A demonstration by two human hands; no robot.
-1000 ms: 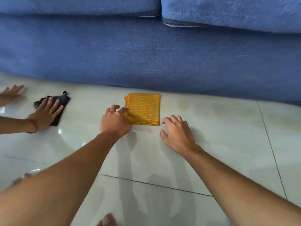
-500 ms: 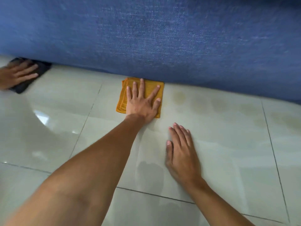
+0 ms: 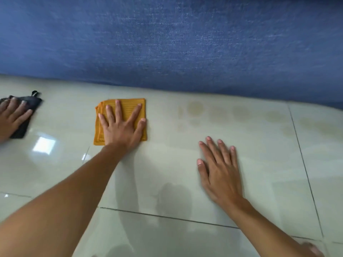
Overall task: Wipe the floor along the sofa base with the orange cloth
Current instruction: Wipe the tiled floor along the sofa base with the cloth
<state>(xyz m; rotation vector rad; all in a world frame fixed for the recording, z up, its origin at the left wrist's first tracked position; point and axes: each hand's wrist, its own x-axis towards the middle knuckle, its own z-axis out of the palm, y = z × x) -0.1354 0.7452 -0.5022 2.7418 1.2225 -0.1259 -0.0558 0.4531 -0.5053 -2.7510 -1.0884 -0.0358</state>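
Observation:
The folded orange cloth (image 3: 129, 108) lies flat on the pale tiled floor (image 3: 259, 154), a short gap in front of the blue fabric sofa base (image 3: 185, 52). My left hand (image 3: 122, 130) presses down on the cloth with its fingers spread, covering most of it. My right hand (image 3: 220, 171) rests palm down on the bare tile to the right of the cloth, holding nothing. Faint yellowish stains (image 3: 194, 108) mark the floor along the sofa base, right of the cloth.
At the far left another person's hand (image 3: 11, 119) presses on a black cloth (image 3: 34, 102) on the floor. Dark grout lines (image 3: 300, 154) cross the glossy tiles. The sofa base runs across the whole upper view.
My left hand has drawn the orange cloth back from the sofa base toward me. My right hand has stayed flat on the tile. The other person's black cloth has also come away from the sofa.

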